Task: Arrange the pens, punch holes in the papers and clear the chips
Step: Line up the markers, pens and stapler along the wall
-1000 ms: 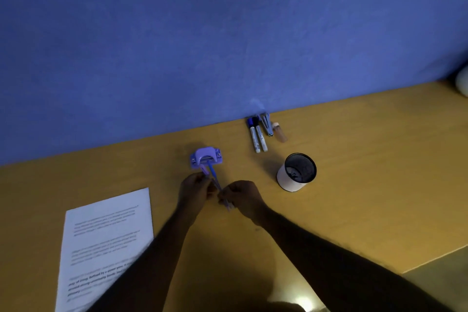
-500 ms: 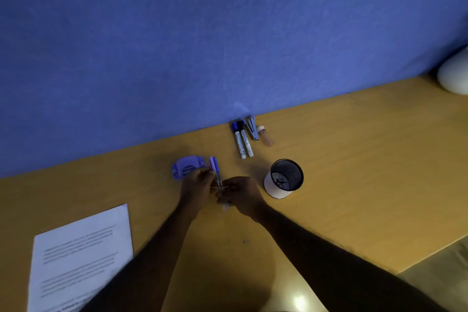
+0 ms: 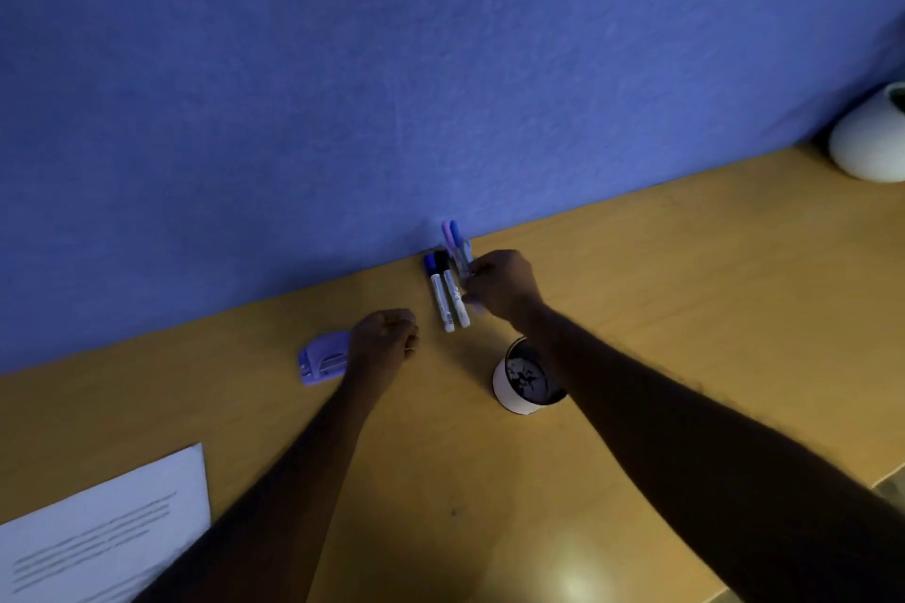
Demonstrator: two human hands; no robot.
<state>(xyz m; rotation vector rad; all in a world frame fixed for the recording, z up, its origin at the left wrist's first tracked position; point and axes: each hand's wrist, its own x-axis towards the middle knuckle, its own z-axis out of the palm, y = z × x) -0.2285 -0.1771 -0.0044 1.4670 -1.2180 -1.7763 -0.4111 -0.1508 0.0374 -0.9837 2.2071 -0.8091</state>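
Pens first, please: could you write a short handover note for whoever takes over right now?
Right hand: shut on two purple-capped pens, held beside the two markers lying by the blue wall.
Left hand: loosely closed on the desk; whether it holds anything cannot be told. It sits next to the purple hole punch.
Papers: at the near left, apparently not yet punched.
Cup: near the markers, contents unclear.
Done: pens gathered. Left: set them down in line, punch the papers, clear the chips.
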